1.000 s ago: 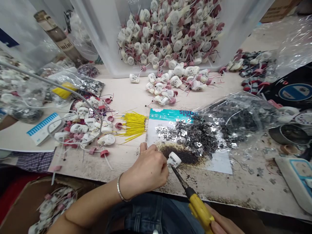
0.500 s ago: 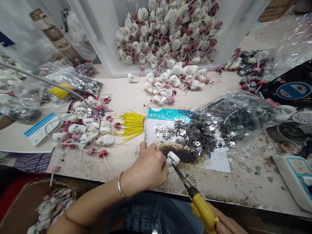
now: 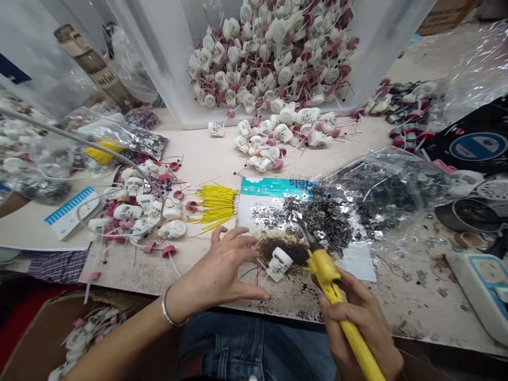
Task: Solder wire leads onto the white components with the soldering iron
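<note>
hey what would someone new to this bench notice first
Likely the yellow tool in the right hand, its tip by the dark metal bits. Next, the yellow wires lying to the left of those bits, and the tub at the back, heaped with white and pink parts.

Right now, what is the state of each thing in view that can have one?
Left hand: open, spread.
Right hand: closed, gripping.
Yellow tool: held, pointing away from the wearer.
White part: lying unheld.
Metal pieces: heaped loose.
Yellow wires: loosely bunched.
Plastic bin: loaded.
Cardboard box: open, loaded.
</note>
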{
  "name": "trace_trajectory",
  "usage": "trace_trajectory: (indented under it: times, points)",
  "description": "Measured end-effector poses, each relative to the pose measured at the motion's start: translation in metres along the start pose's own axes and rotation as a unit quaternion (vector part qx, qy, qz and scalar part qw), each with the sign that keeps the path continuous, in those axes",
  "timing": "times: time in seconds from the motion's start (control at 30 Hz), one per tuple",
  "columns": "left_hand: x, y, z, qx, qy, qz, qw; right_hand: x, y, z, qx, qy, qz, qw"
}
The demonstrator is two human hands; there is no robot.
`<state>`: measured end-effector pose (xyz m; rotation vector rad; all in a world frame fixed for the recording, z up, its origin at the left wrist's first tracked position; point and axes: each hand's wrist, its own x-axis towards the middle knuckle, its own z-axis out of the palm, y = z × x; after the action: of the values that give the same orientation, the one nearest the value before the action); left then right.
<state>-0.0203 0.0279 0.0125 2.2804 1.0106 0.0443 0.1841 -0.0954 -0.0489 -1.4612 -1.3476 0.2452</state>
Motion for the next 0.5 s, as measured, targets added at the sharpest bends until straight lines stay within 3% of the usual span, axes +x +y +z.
trace_trajectory:
  times: [0.1, 0.17, 0.4, 0.5]
  points:
    - [0.001, 0.001, 0.009, -0.029, -0.027, 0.062, 0.997, 0.016, 0.010, 0.028, -0.023, -0.025, -0.067, 0.997]
    - [0.004, 0.002, 0.013, -0.057, -0.024, 0.065, 0.996, 0.021, 0.014, 0.041, -0.020, -0.044, -0.081, 0.995]
    - [0.032, 0.000, 0.012, -0.111, 0.026, -0.085, 0.990, 0.017, 0.010, 0.047, 0.019, -0.069, -0.101, 0.992]
    - [0.047, 0.000, 0.013, -0.010, 0.032, -0.098, 0.995, 0.016, 0.007, 0.041, 0.026, -0.068, -0.085, 0.994]
